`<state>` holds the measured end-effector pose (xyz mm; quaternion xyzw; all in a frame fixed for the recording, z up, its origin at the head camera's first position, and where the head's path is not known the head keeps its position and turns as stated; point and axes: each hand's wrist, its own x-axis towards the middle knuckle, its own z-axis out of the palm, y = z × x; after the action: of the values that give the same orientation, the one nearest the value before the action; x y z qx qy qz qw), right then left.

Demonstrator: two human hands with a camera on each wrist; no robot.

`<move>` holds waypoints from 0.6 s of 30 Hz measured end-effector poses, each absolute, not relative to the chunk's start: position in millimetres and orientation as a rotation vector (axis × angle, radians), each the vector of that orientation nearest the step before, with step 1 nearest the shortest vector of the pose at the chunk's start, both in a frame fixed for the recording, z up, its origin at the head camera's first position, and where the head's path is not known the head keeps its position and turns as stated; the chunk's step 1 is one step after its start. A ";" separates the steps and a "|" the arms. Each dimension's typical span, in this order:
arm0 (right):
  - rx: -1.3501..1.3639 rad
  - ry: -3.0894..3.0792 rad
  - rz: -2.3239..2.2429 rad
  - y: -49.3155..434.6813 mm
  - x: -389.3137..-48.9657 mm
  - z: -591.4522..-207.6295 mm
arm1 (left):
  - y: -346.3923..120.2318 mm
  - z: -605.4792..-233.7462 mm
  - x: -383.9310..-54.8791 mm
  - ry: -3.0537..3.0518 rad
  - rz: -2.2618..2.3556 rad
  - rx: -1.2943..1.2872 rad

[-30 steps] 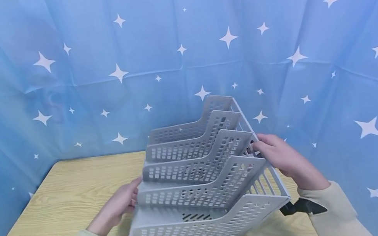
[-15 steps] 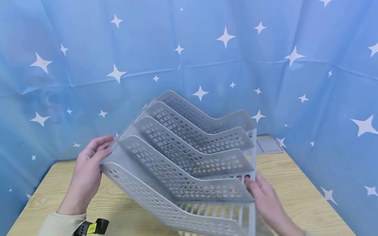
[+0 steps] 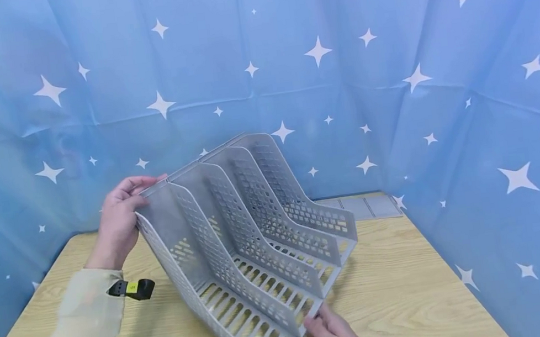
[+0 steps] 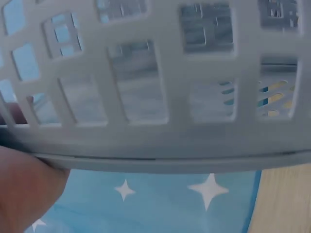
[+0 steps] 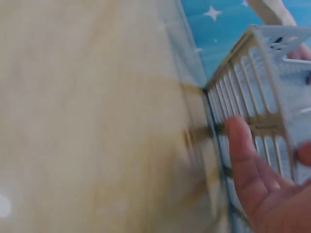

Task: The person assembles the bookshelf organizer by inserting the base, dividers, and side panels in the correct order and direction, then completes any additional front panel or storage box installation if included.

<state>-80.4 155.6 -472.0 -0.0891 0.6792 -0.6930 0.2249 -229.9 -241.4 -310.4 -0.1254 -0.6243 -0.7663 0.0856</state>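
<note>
A grey plastic file rack point(image 3: 248, 199) with several perforated dividers and a slotted base is held tilted over the table in the head view. My left hand point(image 3: 118, 219) grips its upper left corner, thumb on the near side and fingers behind the back panel. At the lower front edge, my right hand point(image 3: 336, 333) pinches the slotted base. Up close in the left wrist view, a perforated side wall of the rack point(image 4: 160, 141) fills most of the frame, part of my left hand point(image 4: 29, 189) below it. The right wrist view has my right hand point(image 5: 262, 194) against the slats.
A flat grey panel point(image 3: 379, 206) lies at the back right of the wood-grain table point(image 3: 428, 284). Behind and along both sides hangs a blue curtain point(image 3: 216, 46) with white stars. A black strap with a yellow tag point(image 3: 133, 288) is on the left wrist.
The rack has been turned, so its tall side now faces left and its slotted base faces front. My left hand rose to the upper corner; my right hand moved down to the front edge.
</note>
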 end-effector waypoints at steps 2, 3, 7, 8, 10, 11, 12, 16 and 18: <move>-0.268 1.771 -1.886 152.7 -79.1 -475.7 | -246.5 -307.9 -236.5 -1.905 -2.269 -0.384; -0.292 1.746 -1.862 151.6 -79.3 -477.5 | -249.0 -306.5 -239.9 -1.935 -2.257 -0.387; -0.458 1.710 -1.725 151.6 -84.0 -484.1 | -254.7 -300.0 -249.3 -2.141 -2.081 -0.315; -0.500 1.719 -1.688 152.4 -86.1 -484.6 | -254.5 -297.7 -250.9 -2.210 -2.002 -0.280; -0.531 1.731 -1.619 154.6 -90.1 -481.8 | -252.8 -293.2 -252.3 -2.347 -1.819 -0.196; -0.546 1.756 -1.586 155.9 -92.1 -478.8 | -251.3 -290.7 -252.3 -2.406 -1.725 -0.150; -0.561 1.787 -1.556 157.8 -94.4 -473.9 | -249.4 -288.2 -252.2 -2.453 -1.636 -0.104; -0.739 2.040 -1.474 169.2 -112.2 -440.7 | -242.1 -276.2 -247.7 -2.556 -1.363 -0.026; -0.812 2.236 -1.459 179.6 -129.0 -415.7 | -238.0 -268.7 -242.4 -2.653 -1.177 -0.021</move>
<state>-129.0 179.6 -415.7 -0.2864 0.7890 -0.5147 0.1747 -242.4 -238.0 -268.7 -0.0073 -0.9075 -0.4026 0.1195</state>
